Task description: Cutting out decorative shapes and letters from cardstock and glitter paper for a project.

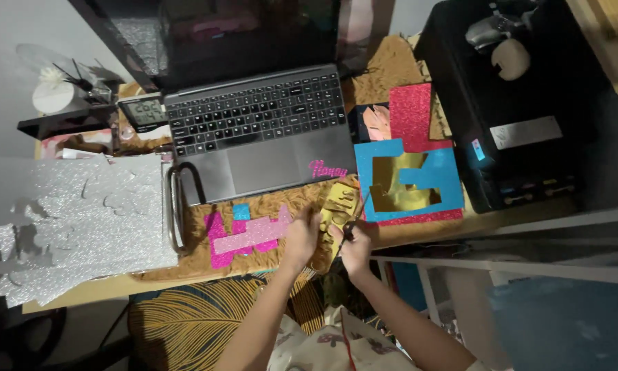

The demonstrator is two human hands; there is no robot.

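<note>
A wooden desk (82,292) is seen from above, with a person's two bare hands meeting near its front edge.

Far beyond the hands sits an open dark grey laptop (254,130), its screen dark. Well to the left of the left hand lies a big silver glitter sheet (75,220) with shapes cut out of it. Far off to the right of the right hand stands a black box-shaped machine (522,103).

Just above and to the right of the right hand lies a blue glitter sheet (432,175) with a large cut-out, over a gold sheet (398,182) and a red glitter sheet (412,113). Just left of the left hand are pink glitter pieces (250,237) on a brown furry mat (281,203). A black loop-handled object (178,206) lies further left.

The left hand (302,237) is closed, pinching a small gold glitter piece (338,206) that reaches up and away from the fingers. The right hand (357,247), touching or nearly touching the left, is clenched around the handles of small scissors (353,223), whose blades point up along the right edge of the gold piece. Whether the blades are cutting cannot be told.
</note>
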